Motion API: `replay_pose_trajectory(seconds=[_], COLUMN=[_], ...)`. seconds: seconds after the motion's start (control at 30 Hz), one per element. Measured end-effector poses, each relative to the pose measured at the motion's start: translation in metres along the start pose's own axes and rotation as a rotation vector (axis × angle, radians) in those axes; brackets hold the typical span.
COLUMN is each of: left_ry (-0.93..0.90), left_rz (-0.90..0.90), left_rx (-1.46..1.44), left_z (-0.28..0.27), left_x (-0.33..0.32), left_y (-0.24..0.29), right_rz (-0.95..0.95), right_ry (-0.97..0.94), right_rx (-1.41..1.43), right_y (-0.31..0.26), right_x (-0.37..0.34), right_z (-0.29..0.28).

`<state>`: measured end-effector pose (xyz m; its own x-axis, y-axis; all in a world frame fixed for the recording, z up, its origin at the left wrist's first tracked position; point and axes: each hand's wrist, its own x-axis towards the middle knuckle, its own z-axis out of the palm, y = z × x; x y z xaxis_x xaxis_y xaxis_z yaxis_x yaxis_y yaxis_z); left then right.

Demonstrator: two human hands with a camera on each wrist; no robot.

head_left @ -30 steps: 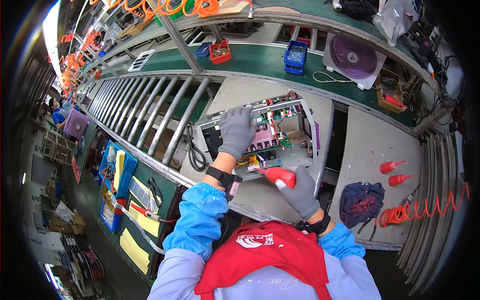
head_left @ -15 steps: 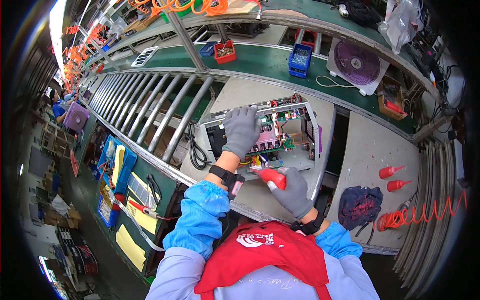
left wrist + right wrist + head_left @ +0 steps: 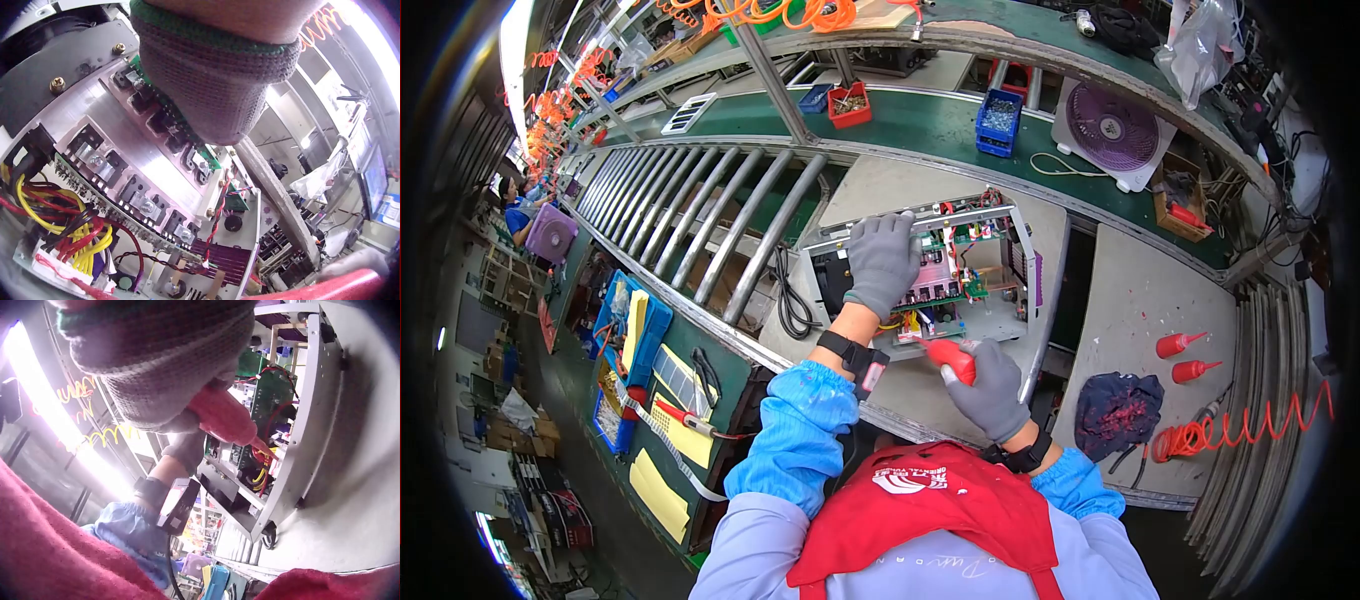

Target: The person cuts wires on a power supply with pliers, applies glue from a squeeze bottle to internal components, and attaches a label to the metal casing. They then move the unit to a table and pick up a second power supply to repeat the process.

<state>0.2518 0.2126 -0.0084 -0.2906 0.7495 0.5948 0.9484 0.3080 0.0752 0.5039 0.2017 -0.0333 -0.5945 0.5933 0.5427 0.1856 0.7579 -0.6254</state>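
An open metal chassis [image 3: 997, 322] with circuit boards and wiring lies on the bench in front of me. My gloved left hand [image 3: 882, 262] grips its upper rail at the left; its fingertips are mostly hidden. In my gloved right hand [image 3: 990, 392] is a red squeeze bottle [image 3: 952, 361], its thin nozzle pointing left into the chassis. The right wrist view shows the nozzle tip [image 3: 267, 450] close to red and yellow wires. White connectors [image 3: 59, 279] at the wire bundle [image 3: 94, 247] carry a red streak in the left wrist view.
Two more red bottles [image 3: 1180, 345] lie on the right bench near a stained dark cloth [image 3: 1118, 412] and a coiled red hose [image 3: 1200, 440]. A black cable [image 3: 792, 300] lies left of the chassis, beside metal rollers [image 3: 745, 235]. Parts bins [image 3: 998, 120] stand behind.
My right hand and the red bottle have shifted slightly left over the second, and the nozzle has moved a little right since half a second ago. My left hand stays on the rail.
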Motion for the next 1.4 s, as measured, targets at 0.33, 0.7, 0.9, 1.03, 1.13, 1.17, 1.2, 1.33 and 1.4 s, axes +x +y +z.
replay_pose_trajectory(seconds=[0.33, 0.7, 0.9, 1.03, 1.13, 1.17, 1.2, 1.33, 1.4], left_ry=[0.02, 0.005, 0.023, 0.037, 0.041, 0.039, 0.036, 0.033, 0.036], left_rz=[0.014, 0.007, 0.009, 0.022, 0.016, 0.014, 0.013, 0.008, 0.019], left_rx=[0.006, 0.001, -0.014, -0.025, -0.004, -0.003, -0.002, -0.012, 0.0], left_z=[-0.001, -0.005, -0.006, -0.011, -0.015, -0.016, -0.016, -0.022, -0.023], left_x=[-0.002, -0.004, -0.008, -0.01, -0.013, -0.014, -0.015, -0.02, -0.022], left_y=[0.001, 0.005, 0.007, 0.009, 0.013, 0.014, 0.014, 0.019, 0.02], right_rz=[0.01, -0.032, -0.116, -0.163, -0.063, -0.007, 0.048, 0.339, 0.442], right_ry=[0.02, 0.057, 0.012, -0.037, -0.015, -0.023, -0.031, -0.136, -0.179], right_rx=[-0.02, -0.058, -0.086, -0.125, -0.059, -0.035, -0.011, 0.082, 0.108], right_y=[0.001, -0.003, -0.004, -0.008, -0.001, 0.001, 0.004, 0.025, 0.036], right_x=[0.001, 0.002, 0.002, 0.004, 0.008, 0.012, 0.019, 0.04, 0.044], right_z=[-0.002, -0.008, -0.005, 0.0, 0.003, 0.001, -0.002, -0.001, 0.004])
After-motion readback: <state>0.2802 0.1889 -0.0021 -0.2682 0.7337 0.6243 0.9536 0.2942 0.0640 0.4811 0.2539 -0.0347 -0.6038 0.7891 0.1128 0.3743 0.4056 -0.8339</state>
